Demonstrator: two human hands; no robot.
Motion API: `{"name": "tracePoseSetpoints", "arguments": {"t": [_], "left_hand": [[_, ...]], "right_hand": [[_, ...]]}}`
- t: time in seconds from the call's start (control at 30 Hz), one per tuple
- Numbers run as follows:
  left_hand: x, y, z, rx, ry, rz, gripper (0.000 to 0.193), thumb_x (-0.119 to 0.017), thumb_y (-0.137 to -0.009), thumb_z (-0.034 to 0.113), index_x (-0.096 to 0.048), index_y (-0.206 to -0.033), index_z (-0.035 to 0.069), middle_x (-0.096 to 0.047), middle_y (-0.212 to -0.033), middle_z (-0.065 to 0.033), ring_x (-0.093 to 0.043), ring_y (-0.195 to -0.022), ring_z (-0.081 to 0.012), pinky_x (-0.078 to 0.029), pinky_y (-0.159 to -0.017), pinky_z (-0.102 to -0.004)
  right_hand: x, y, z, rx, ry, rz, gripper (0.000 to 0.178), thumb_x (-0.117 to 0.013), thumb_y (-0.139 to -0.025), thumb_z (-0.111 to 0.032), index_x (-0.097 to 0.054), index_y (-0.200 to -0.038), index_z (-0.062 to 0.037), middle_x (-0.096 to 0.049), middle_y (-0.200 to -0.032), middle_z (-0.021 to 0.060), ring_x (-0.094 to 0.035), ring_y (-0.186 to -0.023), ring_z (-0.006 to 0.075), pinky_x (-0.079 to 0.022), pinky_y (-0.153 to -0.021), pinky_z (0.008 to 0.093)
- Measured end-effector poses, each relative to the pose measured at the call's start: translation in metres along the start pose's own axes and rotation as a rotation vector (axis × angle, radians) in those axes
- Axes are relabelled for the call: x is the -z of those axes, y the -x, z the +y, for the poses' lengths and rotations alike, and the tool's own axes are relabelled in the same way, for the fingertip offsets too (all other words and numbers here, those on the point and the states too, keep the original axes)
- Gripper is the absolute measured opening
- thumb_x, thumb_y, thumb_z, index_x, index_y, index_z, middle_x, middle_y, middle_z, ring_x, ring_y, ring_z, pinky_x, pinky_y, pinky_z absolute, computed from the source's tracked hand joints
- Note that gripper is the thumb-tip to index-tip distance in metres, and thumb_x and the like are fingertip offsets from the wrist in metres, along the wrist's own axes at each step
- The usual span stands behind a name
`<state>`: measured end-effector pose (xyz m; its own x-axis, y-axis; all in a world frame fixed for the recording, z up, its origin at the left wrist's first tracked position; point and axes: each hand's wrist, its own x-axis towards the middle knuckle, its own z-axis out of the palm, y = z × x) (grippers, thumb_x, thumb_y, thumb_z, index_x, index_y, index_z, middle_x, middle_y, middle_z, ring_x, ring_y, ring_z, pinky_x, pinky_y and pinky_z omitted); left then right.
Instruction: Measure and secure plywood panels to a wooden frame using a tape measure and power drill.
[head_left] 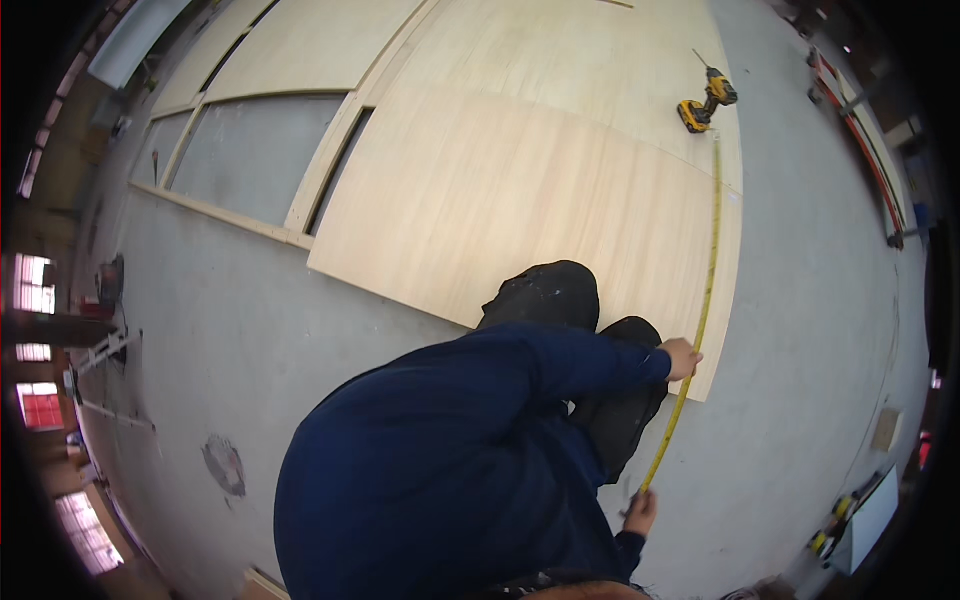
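Note:
A yellow tape measure is drawn out along the right side of a pale plywood sheet, its far end lying near a drill. Close to the sheet's near edge, my left hand is closed on the blade. Beyond that edge, over the floor, my right hand grips the near end of the tape. A dark bit shows beside those fingers, but the case is mostly hidden. My knees rest at the sheet's near edge.
A yellow and black cordless drill lies on the wood at the far right. Wooden framing with open bays extends left. A red-edged rack or cart stands right; a light panel sits lower right. Grey concrete floor surrounds the sheet.

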<state>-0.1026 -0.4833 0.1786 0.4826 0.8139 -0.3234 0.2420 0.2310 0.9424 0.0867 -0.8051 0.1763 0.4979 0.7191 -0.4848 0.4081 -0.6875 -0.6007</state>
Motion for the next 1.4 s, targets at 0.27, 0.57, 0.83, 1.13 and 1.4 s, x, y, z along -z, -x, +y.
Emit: {"name": "tracePoseSetpoints", "arguments": {"t": [0.27, 0.57, 0.83, 1.13, 1.4], "left_hand": [[0.044, -0.153, 0.025, 0.083, -0.160, 0.285, 0.028, -0.060, -0.079, 0.028, -0.067, -0.080, 0.001, -0.066, -0.083, -0.0199, -0.065, -0.080, -0.0325, -0.052, -0.067, -0.0425], [-0.157, -0.111, -0.103, -0.012, -0.772, -0.271, 0.018, -0.059, -0.074, 0.017, -0.071, -0.087, 0.013, -0.068, -0.085, -0.0067, -0.064, -0.079, -0.0275, -0.052, -0.061, -0.0395], [-0.094, -0.064, -0.045, 0.036, -0.529, -0.108, 0.028, -0.050, -0.081, 0.025, -0.068, -0.087, 0.004, -0.065, -0.087, -0.0200, -0.064, -0.081, -0.0332, -0.051, -0.073, -0.0423], [0.002, -0.166, -0.013, 0.070, -0.422, 0.144, 0.045, -0.050, -0.087, 0.039, -0.064, -0.088, -0.004, -0.064, -0.091, -0.0240, -0.062, -0.089, -0.0352, -0.050, -0.077, -0.0404], [-0.045, -0.120, -0.063, 0.119, -0.220, 0.079, 0.040, -0.061, -0.077, 0.031, -0.057, -0.059, -0.004, -0.051, -0.047, -0.0130, -0.053, -0.040, -0.0257, -0.042, -0.042, -0.0391]], "right_hand": [[0.024, -0.041, 0.021, -0.047, 0.165, -0.244, 0.020, -0.051, -0.090, -0.021, -0.057, -0.095, -0.0024, -0.053, -0.069, 0.0016, -0.050, -0.055, 0.0105, -0.046, -0.049, 0.0231], [-0.002, -0.013, 0.037, -0.122, -0.062, -0.160, 0.022, -0.051, -0.089, -0.023, -0.061, -0.087, -0.0032, -0.053, -0.065, 0.0016, -0.050, -0.053, 0.0109, -0.046, -0.051, 0.0234], [-0.010, 0.004, 0.003, -0.207, -0.397, -0.065, 0.014, -0.053, -0.086, -0.020, -0.059, -0.086, -0.0070, -0.050, -0.059, 0.0005, -0.046, -0.044, 0.0107, -0.043, -0.033, 0.0295], [0.030, 0.130, 0.320, -0.294, -0.072, 0.016, 0.017, -0.061, -0.082, -0.015, -0.061, -0.075, 0.0012, -0.054, -0.056, 0.0023, -0.051, -0.052, 0.0086, -0.042, -0.049, 0.0252], [0.007, 0.051, 0.155, -0.311, -0.227, 0.125, 0.013, -0.058, -0.080, -0.012, -0.063, -0.078, -0.0006, -0.049, -0.054, -0.0018, -0.043, -0.042, 0.0083, -0.036, -0.036, 0.0251]]}}
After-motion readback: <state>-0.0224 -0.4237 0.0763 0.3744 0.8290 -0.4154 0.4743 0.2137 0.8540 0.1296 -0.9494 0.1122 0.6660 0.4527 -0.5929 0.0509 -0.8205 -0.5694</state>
